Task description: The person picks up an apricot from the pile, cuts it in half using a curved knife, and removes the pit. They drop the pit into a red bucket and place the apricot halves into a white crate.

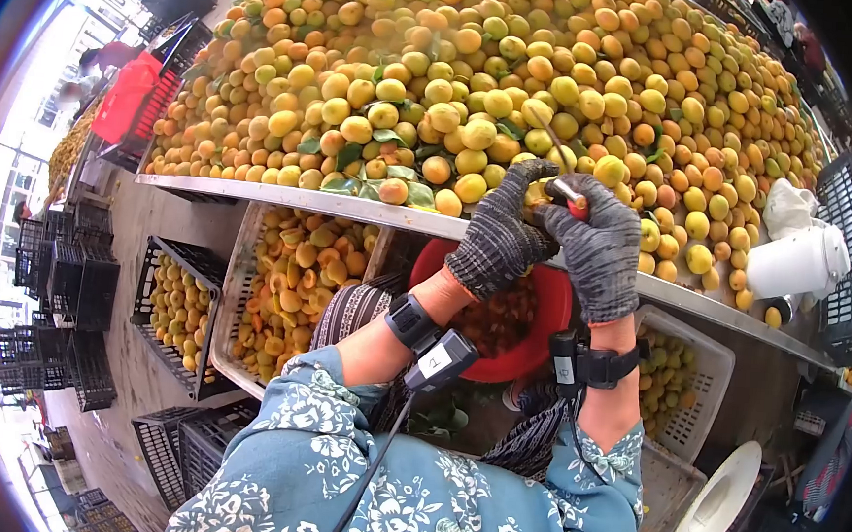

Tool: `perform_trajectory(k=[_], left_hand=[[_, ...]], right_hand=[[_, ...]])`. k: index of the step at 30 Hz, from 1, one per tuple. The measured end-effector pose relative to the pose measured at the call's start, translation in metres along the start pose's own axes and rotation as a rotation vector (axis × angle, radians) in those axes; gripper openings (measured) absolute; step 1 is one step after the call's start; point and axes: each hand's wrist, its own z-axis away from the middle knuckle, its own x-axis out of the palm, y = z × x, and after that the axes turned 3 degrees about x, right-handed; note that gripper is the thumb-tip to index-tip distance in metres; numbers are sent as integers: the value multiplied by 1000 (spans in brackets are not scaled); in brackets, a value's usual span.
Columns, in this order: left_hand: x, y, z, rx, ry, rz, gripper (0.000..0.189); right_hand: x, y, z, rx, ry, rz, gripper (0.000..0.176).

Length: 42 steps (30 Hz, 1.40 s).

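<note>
Both of my hands wear grey knitted gloves and meet at the metal edge of a table heaped with apricots (pixel 475 131). My left hand (pixel 500 234) is closed around an apricot (pixel 537 197), mostly hidden by the fingers. In my right hand (pixel 600 244) is a small knife (pixel 577 203) with a partly red handle, its thin blade pointing up and away over the heap. The two hands are close together, fingertips nearly touching. Directly below them stands a red tub (pixel 528 357) with brownish pits or pieces inside, too small to tell.
Left of the tub, a pale crate (pixel 230 317) holds halved apricots; a black crate (pixel 210 269) beside it holds more fruit. Another pale crate (pixel 709 385) is at the right. A white bucket (pixel 792 264) lies on the table. Stacked black crates (pixel 81 281) stand far left.
</note>
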Motion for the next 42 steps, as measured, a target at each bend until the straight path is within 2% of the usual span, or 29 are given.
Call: perform_trajectory(k=[1, 2, 3, 5, 6, 7, 9, 11, 13, 16, 18, 19, 20, 21, 22, 23, 25, 27, 29, 31, 32, 33, 34, 35, 37, 38, 40, 41, 42], left_hand=[[1, -2, 1, -4, 16, 59, 62], [0, -4, 1, 59, 29, -18, 56], [-1, -5, 2, 57, 33, -20, 56], [-4, -4, 6, -169, -8, 85, 48], [0, -34, 3, 181, 91, -162, 37], [-2, -28, 4, 179, 99, -171, 37], [-7, -16, 6, 137, 51, -398, 30], [-7, -15, 7, 109, 29, -397, 28], [-7, -15, 8, 217, 38, -459, 27], [-7, -16, 9, 141, 46, -515, 28], [-11, -13, 9, 102, 51, -548, 28], [-13, -9, 7, -4, 13, -539, 29], [-16, -6, 5, -108, -21, -529, 31], [-24, -4, 4, -110, -19, -534, 31], [-39, -2, 4, -2, 10, -362, 30], [-55, 3, 5, 104, 41, -189, 29], [-93, 20, 8, -21, 53, -92, 33], [-130, 22, 20, -112, 128, -34, 32], [-162, 31, 38, -370, 200, -52, 31], [-199, 22, 62, -444, 202, -162, 34], [-219, 8, 73, -445, 202, -161, 34], [-239, -9, 84, -383, 201, -404, 34], [-241, -7, 85, -317, 199, -645, 35], [-240, -4, 83, -318, 197, -646, 35], [-232, 8, 73, -303, 423, -652, 36], [-221, 7, 60, -147, 418, -394, 30], [-192, 8, 19, 401, 176, -878, 23], [-160, 23, 3, 278, 202, -634, 16], [-135, 27, -15, 402, 148, -716, 13]], right_hand=[[2, 4, -1, -91, 31, 217, 23], [4, 6, -1, -182, 63, 433, 24], [6, 6, 0, -182, 58, 431, 24], [11, -2, 3, -86, 63, 551, 26], [13, -4, 4, -88, 56, 545, 26], [15, -5, 4, -53, 46, 555, 25], [19, -4, 4, -22, 28, 558, 25], [21, 0, 4, -49, 66, 535, 24], [25, 4, 3, -28, 48, 572, 24], [29, 5, 2, -42, 64, 498, 23], [33, 3, 2, -32, 115, 713, 20], [34, 8, 1, -34, 113, 707, 20], [33, 19, -1, -81, 116, 470, 17], [30, 26, -3, -124, 118, 235, 15], [20, 18, -3, 56, -56, -4, 14], [12, 11, -1, 58, -59, -7, 14], [-1, 4, 1, 325, -219, -150, 10], [-6, 3, 3, 328, -297, -214, 11], [-11, -3, 4, 401, -562, -24, 13], [-9, 2, 5, 368, -581, 76, 16], [-8, 4, 3, 379, -452, 105, 13], [-6, 6, 2, 389, -322, 133, 11], [-8, 9, -2, 404, -237, -5, 12], [-8, 21, -7, 313, -154, -222, 11], [-11, 23, -13, 317, 14, -271, 12], [-12, 15, -13, 350, 61, -318, 13], [-10, 20, -17, 338, 104, -263, 15], [-10, 21, -19, 326, 145, -210, 17], [-11, 16, -18, 384, 155, -152, 20]])
